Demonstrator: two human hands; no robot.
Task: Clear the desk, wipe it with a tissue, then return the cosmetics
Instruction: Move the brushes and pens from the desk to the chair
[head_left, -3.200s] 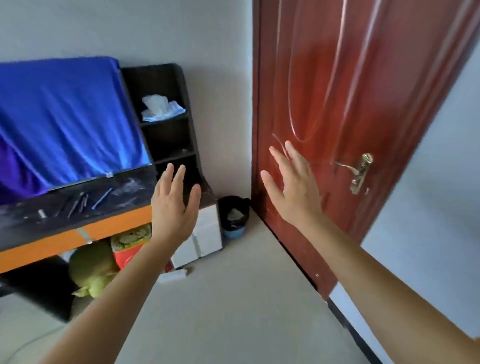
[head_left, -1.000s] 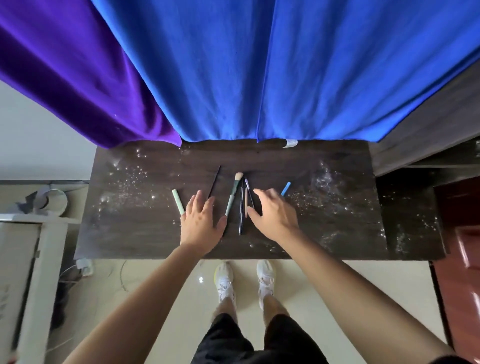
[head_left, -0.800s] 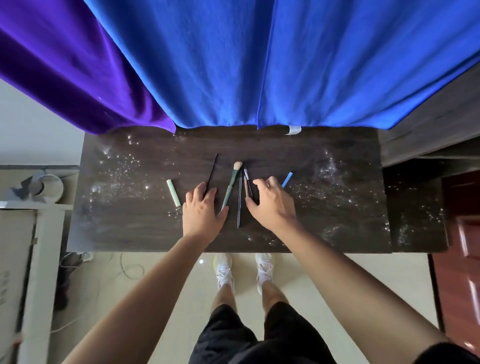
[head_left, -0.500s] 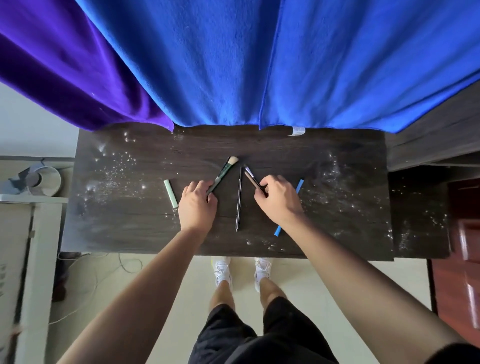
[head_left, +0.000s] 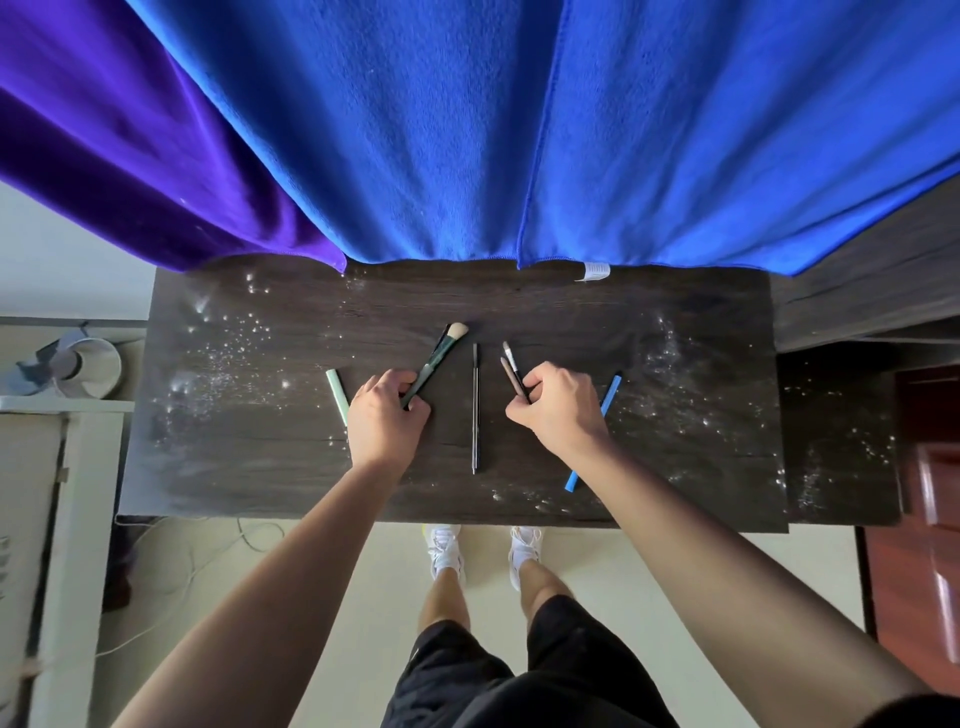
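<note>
Here left hand (head_left: 382, 415) grips brush (head_left: 439, 353), right hand (head_left: 558, 410) pencils (head_left: 511, 371)

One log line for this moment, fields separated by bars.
stage: clearing | left hand: holds green brush | right hand: holds two slim tools | desk: dusty

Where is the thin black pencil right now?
Head view: the black pencil lies untouched on the desk between the left hand gripping the makeup brush and the right hand pinching two thin brushes.

No text can be read. The small white tag (head_left: 592, 271) on the lower hem of the blue cloth (head_left: 467, 130), over the surface (head_left: 519, 301), bears print too small to make out.
</note>
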